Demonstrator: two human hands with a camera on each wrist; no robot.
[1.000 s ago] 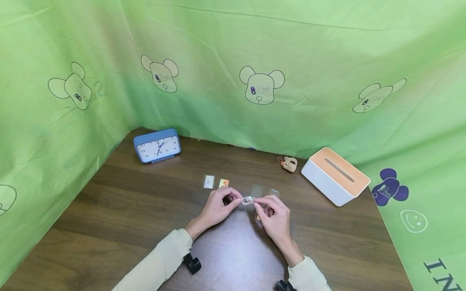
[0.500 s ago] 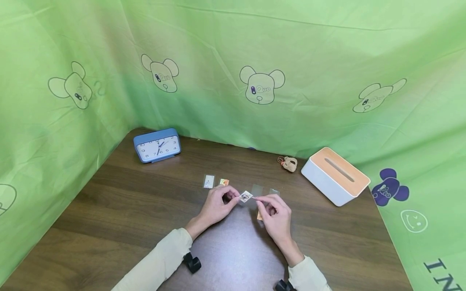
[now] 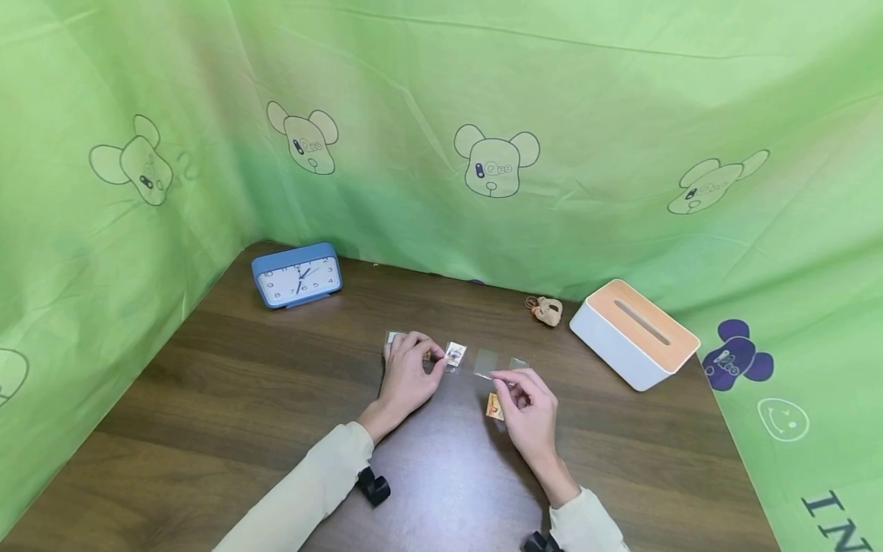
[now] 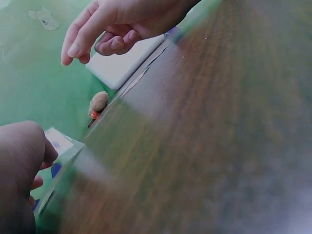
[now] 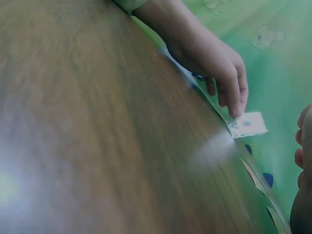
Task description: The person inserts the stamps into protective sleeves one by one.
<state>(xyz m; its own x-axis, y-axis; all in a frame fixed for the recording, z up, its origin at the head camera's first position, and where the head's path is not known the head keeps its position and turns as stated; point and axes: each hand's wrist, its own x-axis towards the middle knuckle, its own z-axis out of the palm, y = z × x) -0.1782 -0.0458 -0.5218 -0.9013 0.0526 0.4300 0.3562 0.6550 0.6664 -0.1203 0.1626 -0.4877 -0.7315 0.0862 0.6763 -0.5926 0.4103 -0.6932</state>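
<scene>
Between thumb and index finger, my left hand [image 3: 407, 376] pinches a small picture card [image 3: 455, 353] by its left edge. The card looks white with a printed figure, and a clear sleeve shows around it in the left wrist view. Beneath that hand, a sleeved white card [image 3: 392, 336] and an orange card [image 3: 427, 355] are mostly hidden. My right hand [image 3: 533, 414] hovers apart from the held card, fingers loosely bent, nothing seen between them in the left wrist view. Near its fingertips lies a clear sleeve [image 3: 486, 362]. Another orange card [image 3: 494, 406] lies beside its thumb.
A second clear sleeve [image 3: 520, 362] lies behind the right hand. Farther back are a blue clock [image 3: 298, 276] at left, a small beige pouch [image 3: 548, 310], and a white tissue box [image 3: 614, 345] with a wooden lid at right. Green cloth [image 3: 414, 192] hangs around the table [image 3: 228, 383].
My right hand has let go of the card and drawn slightly right. The left hand has carried the card back and left, over the cards lying there.
</scene>
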